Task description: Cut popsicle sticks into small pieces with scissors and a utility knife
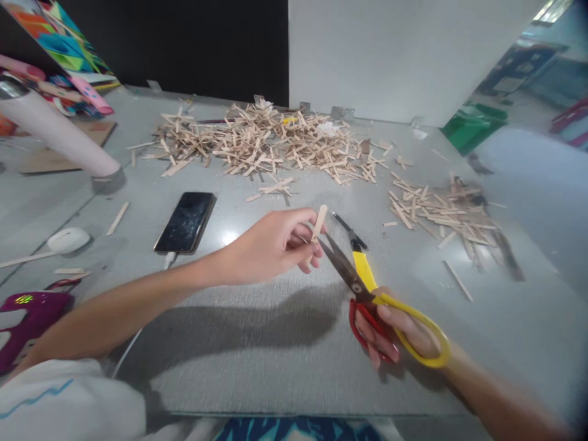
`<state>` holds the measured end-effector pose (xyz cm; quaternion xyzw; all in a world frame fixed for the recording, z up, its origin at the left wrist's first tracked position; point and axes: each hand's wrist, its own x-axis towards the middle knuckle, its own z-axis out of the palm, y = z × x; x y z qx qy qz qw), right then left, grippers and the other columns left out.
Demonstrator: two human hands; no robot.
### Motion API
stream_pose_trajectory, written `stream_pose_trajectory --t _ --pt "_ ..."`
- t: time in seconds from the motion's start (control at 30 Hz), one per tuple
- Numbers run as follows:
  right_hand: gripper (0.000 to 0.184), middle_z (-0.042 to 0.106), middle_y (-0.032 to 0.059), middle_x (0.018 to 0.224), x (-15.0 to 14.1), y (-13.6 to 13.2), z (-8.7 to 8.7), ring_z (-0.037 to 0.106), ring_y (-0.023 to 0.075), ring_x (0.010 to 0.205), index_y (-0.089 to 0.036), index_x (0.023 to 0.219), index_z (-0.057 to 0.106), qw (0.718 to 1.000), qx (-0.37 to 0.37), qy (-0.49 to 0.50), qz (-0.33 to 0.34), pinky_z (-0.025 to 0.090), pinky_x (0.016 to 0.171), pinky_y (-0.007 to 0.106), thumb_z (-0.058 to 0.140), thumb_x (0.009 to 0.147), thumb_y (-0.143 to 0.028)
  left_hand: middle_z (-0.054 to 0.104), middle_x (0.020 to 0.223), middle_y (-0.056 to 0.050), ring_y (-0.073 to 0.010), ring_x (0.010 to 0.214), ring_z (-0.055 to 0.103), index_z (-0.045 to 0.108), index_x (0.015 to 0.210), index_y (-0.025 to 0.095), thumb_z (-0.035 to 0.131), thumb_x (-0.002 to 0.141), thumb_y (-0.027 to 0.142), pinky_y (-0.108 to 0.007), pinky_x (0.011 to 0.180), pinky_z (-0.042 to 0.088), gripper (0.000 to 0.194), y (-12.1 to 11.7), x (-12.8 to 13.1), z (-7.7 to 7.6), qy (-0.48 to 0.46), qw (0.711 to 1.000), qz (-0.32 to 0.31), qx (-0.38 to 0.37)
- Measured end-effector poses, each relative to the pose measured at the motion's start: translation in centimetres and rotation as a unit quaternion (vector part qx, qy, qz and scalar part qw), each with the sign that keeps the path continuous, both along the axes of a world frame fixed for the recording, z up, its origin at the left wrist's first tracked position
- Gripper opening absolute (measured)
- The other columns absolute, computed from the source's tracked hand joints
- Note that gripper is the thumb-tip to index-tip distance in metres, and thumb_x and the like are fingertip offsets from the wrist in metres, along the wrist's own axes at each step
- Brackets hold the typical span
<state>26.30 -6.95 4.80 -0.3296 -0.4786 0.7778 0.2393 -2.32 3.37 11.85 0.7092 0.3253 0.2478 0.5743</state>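
Note:
My left hand pinches a short wooden craft stick, its rounded end pointing up. Fingers of my right hand go through the handles of a pair of scissors, one handle yellow and one red. The dark blades are slightly apart, with their tips by the lower part of the stick; whether they touch it I cannot tell. Just beyond the scissors, a black and yellow craft knife lies on the grey table.
A large heap of wooden stick pieces spreads along the back, a smaller pile at the right. On the left are a phone with a white cable, a pink tumbler, a white earbud case and a purple device.

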Motion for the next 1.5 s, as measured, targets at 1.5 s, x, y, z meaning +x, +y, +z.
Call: stream_pose_trajectory --t 1.5 --pt "0.067 0.043 -0.01 0.045 0.2 0.7 -1.0 0.036 0.0055 0.034 -0.022 0.069 0.056 0.997 -0.006 -0.07 -0.008 0.06 0.049 0.022 0.067 0.1 -0.08 0.079 0.08 -0.003 -0.0137 0.063 0.074 0.061 0.091 0.02 0.064 0.1 0.018 -0.021 0.057 0.055 0.009 0.6 -1.1 1.3 0.117 0.987 -0.071 0.086"
